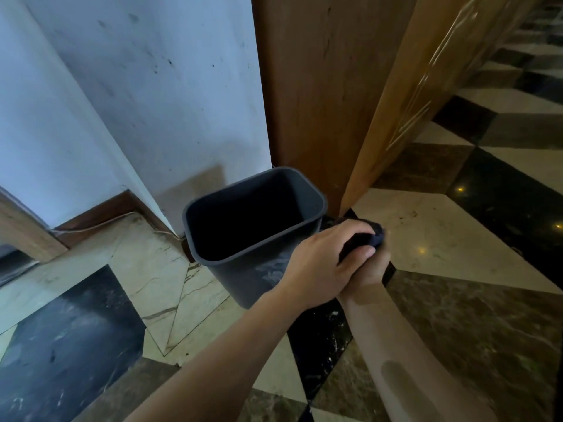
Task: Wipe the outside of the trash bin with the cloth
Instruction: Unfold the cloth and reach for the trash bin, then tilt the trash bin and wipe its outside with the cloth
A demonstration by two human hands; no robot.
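While both hands bunch dark cloth just right of grey trash bin on marble floor, wiping looks pending: left hand clutches cloth, right hand under it, grip unclear. Next: press cloth to bin's outer wall.

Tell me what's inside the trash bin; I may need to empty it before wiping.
The trash bin looks empty: only bare dark inner walls show. Its bottom is in deep shadow, so small bits there can't be ruled out. Both hands, left hand and right hand, grip the cloth outside it.
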